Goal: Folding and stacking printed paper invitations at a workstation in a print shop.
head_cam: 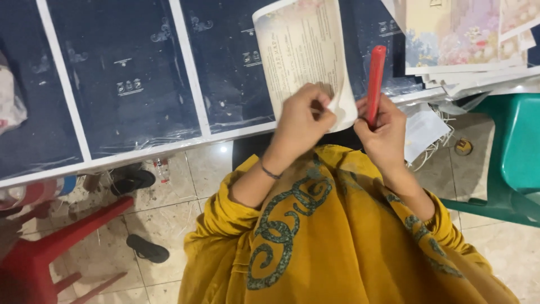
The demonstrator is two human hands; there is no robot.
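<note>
Card's lower corner is hidden under our left hand [301,121], which pinches one cream printed paper card [304,56] at the near edge of the dark-sheeted worktop [129,84]. Right hand [382,132] is clamped round one red plastic stick [376,81], lower end hidden in the fist. Floral card stack [467,34] at the far right corner is cut off, count unclear.

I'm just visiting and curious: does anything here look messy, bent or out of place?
Yes. The cream printed sheet curls up at its lower edge where the left hand pinches it. On the tiled floor, black sandals lie apart among scattered scraps.
</note>
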